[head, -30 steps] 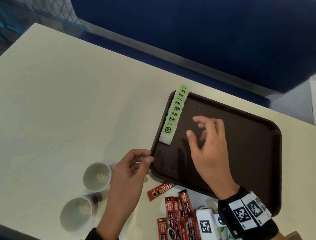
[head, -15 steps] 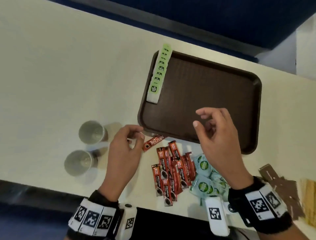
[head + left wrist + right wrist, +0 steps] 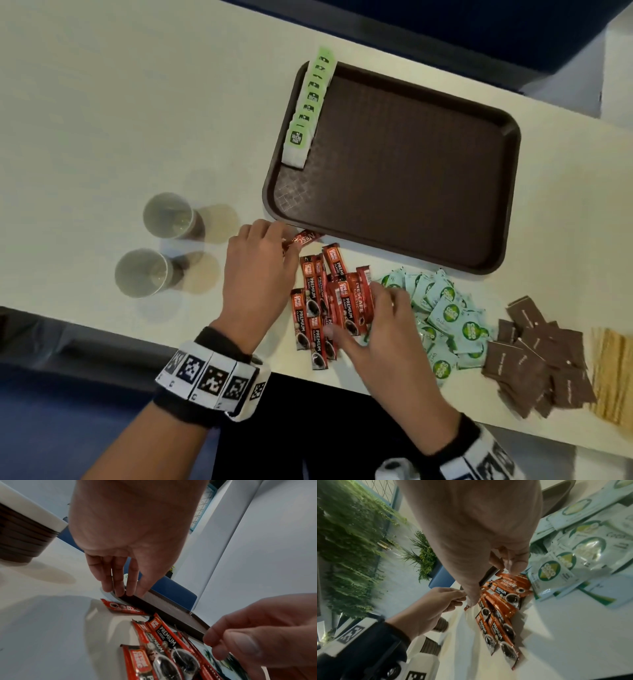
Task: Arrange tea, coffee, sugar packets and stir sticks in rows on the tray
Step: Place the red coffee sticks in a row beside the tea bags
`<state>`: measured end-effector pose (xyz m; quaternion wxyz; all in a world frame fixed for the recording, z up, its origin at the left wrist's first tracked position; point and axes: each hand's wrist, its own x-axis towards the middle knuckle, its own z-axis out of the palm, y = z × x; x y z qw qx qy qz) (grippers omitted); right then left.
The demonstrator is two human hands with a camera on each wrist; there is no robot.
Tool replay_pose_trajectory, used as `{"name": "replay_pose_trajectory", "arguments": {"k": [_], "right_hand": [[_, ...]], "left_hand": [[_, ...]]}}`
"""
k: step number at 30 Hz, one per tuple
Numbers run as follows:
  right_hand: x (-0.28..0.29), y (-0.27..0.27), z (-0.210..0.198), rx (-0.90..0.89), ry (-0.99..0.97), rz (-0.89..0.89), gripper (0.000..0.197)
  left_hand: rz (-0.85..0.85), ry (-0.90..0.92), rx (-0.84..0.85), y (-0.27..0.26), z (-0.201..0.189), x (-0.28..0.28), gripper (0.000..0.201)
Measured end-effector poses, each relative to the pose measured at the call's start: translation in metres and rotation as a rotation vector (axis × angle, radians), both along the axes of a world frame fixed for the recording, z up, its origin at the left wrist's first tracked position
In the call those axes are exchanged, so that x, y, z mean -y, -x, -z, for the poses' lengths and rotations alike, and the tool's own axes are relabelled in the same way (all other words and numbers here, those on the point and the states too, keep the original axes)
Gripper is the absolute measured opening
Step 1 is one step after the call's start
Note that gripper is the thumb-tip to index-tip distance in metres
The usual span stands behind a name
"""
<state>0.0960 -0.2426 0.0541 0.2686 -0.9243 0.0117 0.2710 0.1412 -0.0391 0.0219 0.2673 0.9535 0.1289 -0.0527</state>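
Now at the coffee step: green tea bags [image 3: 310, 102] already in one row along the left edge of the dark brown plastic tray [image 3: 411, 171]. Red coffee sachets [image 3: 329, 301] heaped on the pale surface [image 3: 102, 120], just beside the tray. Left hand [image 3: 257, 274] fingers loosely spread, near a lone sachet [image 3: 305, 237], touching unclear. Right hand [image 3: 387, 332] fingers relaxed over the heap. Next, probably: pinch sachets, lay beside tea.

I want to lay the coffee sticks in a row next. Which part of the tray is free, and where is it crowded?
The tray floor is bare everywhere right of the green tea bag row along its left rim. The table left of the tray is also bare. The near edge is crowded: coffee sticks, sugar packets, both hands.
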Motion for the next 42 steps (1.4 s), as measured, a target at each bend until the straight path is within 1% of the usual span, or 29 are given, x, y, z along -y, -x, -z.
{"name": "replay_pose_trajectory", "arguments": {"k": [4,8,11,17,21,23,24,26,28,31,34,38,42], "right_hand": [[-0.013,0.006,0.005,-0.018,0.027,0.015,0.118],[-0.023,0.006,0.004,-0.013,0.084,0.001,0.131],[-0.031,0.006,0.007,0.002,0.143,-0.01,0.134],[-0.044,0.009,0.02,0.081,0.222,-0.028,0.137],[-0.053,0.007,0.028,0.095,0.259,-0.014,0.136],[-0.058,0.005,0.031,0.097,0.267,-0.002,0.128],[-0.06,0.005,0.033,0.106,0.265,0.003,0.12],[-0.063,0.005,0.034,0.124,0.256,0.004,0.097],[-0.066,0.003,0.035,0.104,0.256,-0.009,0.081],[-0.068,-0.002,0.034,0.07,0.27,-0.039,0.065],[-0.071,-0.009,0.032,0.06,0.293,-0.065,0.053],[-0.072,-0.02,0.032,0.045,0.296,-0.08,0.041],[-0.07,-0.03,0.033,0.03,0.277,-0.095,0.042]], "left_hand": [[0.046,-0.02,-0.041,0.002,0.001,0.002,0.032],[0.051,0.01,-0.015,0.011,0.009,0.008,0.042],[0.042,0.052,-0.029,0.018,0.015,0.008,0.039],[-0.043,0.213,-0.137,0.026,0.015,0.005,0.037],[-0.072,0.276,-0.132,0.03,0.014,0.002,0.026],[-0.078,0.301,-0.124,0.032,0.016,0.0,0.019],[-0.078,0.31,-0.121,0.033,0.017,-0.001,0.017],[-0.083,0.331,-0.117,0.033,0.018,-0.002,0.013],[-0.099,0.368,-0.119,0.033,0.018,-0.004,0.014],[-0.11,0.424,-0.117,0.033,0.015,-0.006,0.023],[-0.104,0.453,-0.126,0.033,0.016,-0.008,0.028],[-0.108,0.471,-0.151,0.034,0.021,-0.01,0.023],[-0.156,0.515,-0.158,0.035,0.021,-0.009,0.016]]}}
